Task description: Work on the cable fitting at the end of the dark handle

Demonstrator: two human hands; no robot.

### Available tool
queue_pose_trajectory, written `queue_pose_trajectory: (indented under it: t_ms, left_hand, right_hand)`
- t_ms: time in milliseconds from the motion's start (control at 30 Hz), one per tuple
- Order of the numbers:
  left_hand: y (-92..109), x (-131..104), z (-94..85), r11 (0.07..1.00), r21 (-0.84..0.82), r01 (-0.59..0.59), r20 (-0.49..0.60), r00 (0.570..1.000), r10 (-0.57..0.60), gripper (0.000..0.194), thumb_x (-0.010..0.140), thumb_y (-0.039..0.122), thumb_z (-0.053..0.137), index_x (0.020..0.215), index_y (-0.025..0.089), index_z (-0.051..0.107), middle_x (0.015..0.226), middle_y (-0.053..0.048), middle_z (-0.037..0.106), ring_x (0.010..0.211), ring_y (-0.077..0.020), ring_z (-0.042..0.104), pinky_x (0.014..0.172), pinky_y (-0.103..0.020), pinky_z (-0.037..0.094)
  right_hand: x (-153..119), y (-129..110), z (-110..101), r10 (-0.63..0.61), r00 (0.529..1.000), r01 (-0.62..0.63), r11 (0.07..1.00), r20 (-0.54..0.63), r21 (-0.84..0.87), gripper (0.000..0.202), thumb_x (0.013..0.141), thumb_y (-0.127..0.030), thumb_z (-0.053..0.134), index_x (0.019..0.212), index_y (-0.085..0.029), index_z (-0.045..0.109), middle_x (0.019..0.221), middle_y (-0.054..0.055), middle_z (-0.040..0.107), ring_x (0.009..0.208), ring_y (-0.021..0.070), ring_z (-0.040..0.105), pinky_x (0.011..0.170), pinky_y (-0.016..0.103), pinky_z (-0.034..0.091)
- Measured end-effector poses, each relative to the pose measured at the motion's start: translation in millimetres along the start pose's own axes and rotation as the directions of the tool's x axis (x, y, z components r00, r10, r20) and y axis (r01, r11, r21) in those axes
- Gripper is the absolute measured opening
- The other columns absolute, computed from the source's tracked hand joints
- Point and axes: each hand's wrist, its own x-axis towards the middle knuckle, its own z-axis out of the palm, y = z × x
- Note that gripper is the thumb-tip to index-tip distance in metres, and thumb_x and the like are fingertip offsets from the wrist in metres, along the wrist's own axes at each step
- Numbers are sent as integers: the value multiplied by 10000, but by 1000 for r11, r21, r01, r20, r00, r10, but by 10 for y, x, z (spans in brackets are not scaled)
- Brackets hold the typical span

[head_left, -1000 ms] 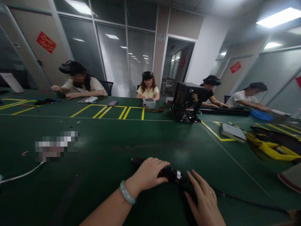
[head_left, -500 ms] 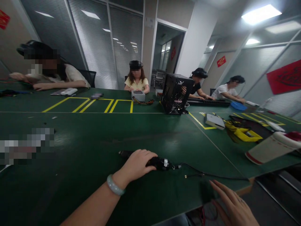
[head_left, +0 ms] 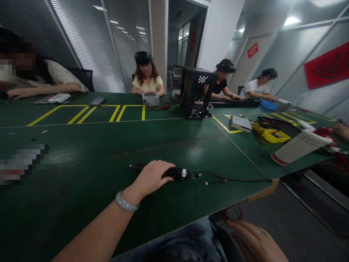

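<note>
My left hand (head_left: 156, 174) lies over a black corded electric screwdriver (head_left: 178, 173) on the green table, its fingers wrapped round the body. The screwdriver's tip points left and a white label shows near its rear end. From that end a black cord (head_left: 234, 177) runs right to the table's edge. Beside the cord lies a short thin lead (head_left: 215, 182) with a small metal end. Below the table's edge, by my lap, hangs my right hand (head_left: 257, 240), fingers stretched out and nothing seen in them. A red cable (head_left: 234, 214) loops just above its fingertips.
A black computer case (head_left: 196, 92) stands across the table, with a power supply (head_left: 151, 99) to its left. To the right are a grey box (head_left: 241, 123), a yellow tray (head_left: 275, 136) and a leaning cup (head_left: 294, 147). Several people sit around the table.
My right hand has dropped from beside the table's edge to lower down by my lap. The view has shifted; my left hand stays on the screwdriver.
</note>
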Motion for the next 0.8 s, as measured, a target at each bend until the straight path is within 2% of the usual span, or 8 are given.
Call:
queue_pose_trajectory:
  t_ms: [100,233,400,500,567,633,733,800]
  left_hand:
    - [18,-41,3,1000,16,15,-9,1000,-15,383,875,436,614,1226,302,540,1180,-2,618,1064,-216,570,927,-390,429]
    - [-51,-196,-62,992,64,107,-20,994,-106,402,889,448,589,1263,318,517,1192,-2,615,1074,-225,564,916,-396,435]
    - [-209,-551,-192,972,111,207,-12,978,-207,432,889,465,575,1292,327,501,1241,0,598,1122,-231,546,962,-402,421]
    - [-254,-738,-227,968,131,214,-4,976,-216,439,882,495,562,1283,322,524,1243,-12,603,1122,-243,552,959,-405,428]
    - [-277,-810,-238,964,148,221,-16,975,-221,464,879,515,554,1297,317,517,1244,-16,605,1127,-243,551,963,-402,427]
    - [-314,-843,-254,961,159,228,-27,974,-227,476,883,525,539,1308,310,512,1246,-22,605,1130,-243,551,968,-402,424]
    - [-397,-864,-294,953,175,248,-26,969,-247,474,899,529,508,1315,303,507,1260,-34,595,1137,-250,547,973,-418,421]
    - [-452,-879,-321,948,188,257,-25,966,-257,477,901,543,498,1313,303,511,1265,-41,591,1141,-259,543,969,-429,424]
  right_hand:
    - [417,-133,-272,-9,999,8,1000,51,7,308,934,-269,490,1224,-287,592,1131,29,695,950,198,676,785,324,533]
    - [782,-202,-460,-206,967,204,979,148,29,283,931,-226,511,1199,-271,591,1053,30,690,869,186,646,782,337,453]
    - [1040,-355,-420,-496,795,517,855,350,38,50,845,-163,603,870,-196,632,763,24,644,687,189,574,633,336,382]
    - [1263,-615,-420,-600,721,620,782,347,63,39,846,-191,608,810,-176,607,720,30,607,633,186,534,576,335,359]
    - [1434,-752,-433,-623,733,628,774,272,83,43,858,-210,597,874,-172,608,781,40,604,684,196,540,575,330,370]
    - [1563,-769,-419,-576,792,571,816,205,87,81,882,-212,576,949,-184,612,852,44,607,773,204,560,619,323,406]
    - [1570,-567,-284,-315,945,306,946,90,104,191,915,-229,552,1098,-223,608,1001,54,619,910,208,581,756,333,466]
    - [1454,-381,-122,-110,994,108,977,2,183,279,935,-241,525,1210,-253,569,1144,64,602,1020,215,575,884,367,469]
